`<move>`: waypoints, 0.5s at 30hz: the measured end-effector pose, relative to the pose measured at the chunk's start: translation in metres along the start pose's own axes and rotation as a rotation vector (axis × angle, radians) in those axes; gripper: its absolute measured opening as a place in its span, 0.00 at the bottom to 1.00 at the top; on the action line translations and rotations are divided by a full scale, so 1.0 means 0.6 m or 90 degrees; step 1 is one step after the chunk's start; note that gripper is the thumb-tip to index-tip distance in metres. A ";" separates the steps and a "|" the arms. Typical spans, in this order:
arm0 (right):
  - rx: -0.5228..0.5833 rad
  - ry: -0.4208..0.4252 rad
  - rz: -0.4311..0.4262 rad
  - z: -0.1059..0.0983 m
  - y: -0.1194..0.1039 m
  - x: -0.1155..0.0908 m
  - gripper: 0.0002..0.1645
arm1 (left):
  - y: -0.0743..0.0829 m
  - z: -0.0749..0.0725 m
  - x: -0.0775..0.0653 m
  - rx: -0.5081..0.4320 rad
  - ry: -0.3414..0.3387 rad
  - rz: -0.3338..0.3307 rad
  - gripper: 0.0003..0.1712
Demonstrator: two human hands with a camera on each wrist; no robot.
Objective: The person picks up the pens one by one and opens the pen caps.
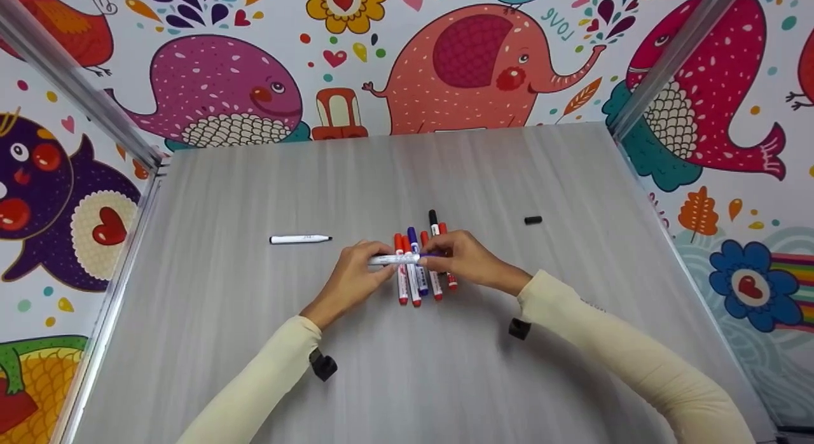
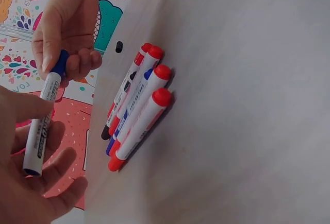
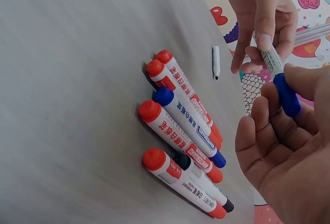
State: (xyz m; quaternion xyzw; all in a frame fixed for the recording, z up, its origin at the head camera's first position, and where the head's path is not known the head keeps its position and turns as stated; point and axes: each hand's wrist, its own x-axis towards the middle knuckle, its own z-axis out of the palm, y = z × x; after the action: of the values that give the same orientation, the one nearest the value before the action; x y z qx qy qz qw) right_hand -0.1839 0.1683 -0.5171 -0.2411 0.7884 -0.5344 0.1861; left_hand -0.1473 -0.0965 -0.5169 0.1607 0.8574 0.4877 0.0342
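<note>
Beyond the far edge, at twelve o'clock, stood a wall printed with cartoon animals, its elephant facing the table. Below it spread the grey table, filling most of the head view. Two cream sleeves reached in over it, the left sleeve from between seven and eight o'clock, the right sleeve from four. At their ends the left hand and the right hand met near the middle. Under them lay a row of six markers, four red, one blue and one black, side by side and pointing roughly from twelve to six. Above that row, off the table, the held marker lay level from nine to three: the left thumb and fingers pinched its white barrel, and the right ones grasped its blue cap. Well apart, at nine o'clock, rested a lone white marker, its black tip bare and pointing to three. Smallest was a loose black cap, between two and three o'clock.
</note>
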 end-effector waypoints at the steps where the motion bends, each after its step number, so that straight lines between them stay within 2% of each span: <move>1: -0.005 0.002 0.000 0.001 0.000 0.001 0.08 | 0.001 0.001 0.001 -0.006 -0.004 0.001 0.09; 5: -0.011 0.005 0.006 0.002 -0.001 0.000 0.07 | 0.001 0.005 0.008 -0.016 -0.010 0.011 0.08; 15: -0.018 -0.009 -0.001 -0.003 0.001 -0.002 0.09 | 0.000 0.010 0.020 0.023 0.002 0.043 0.11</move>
State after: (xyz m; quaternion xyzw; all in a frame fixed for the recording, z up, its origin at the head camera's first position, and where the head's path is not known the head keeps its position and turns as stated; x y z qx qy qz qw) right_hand -0.1839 0.1709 -0.5168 -0.2479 0.7944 -0.5217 0.1877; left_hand -0.1574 -0.0879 -0.5191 0.1893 0.8601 0.4735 0.0132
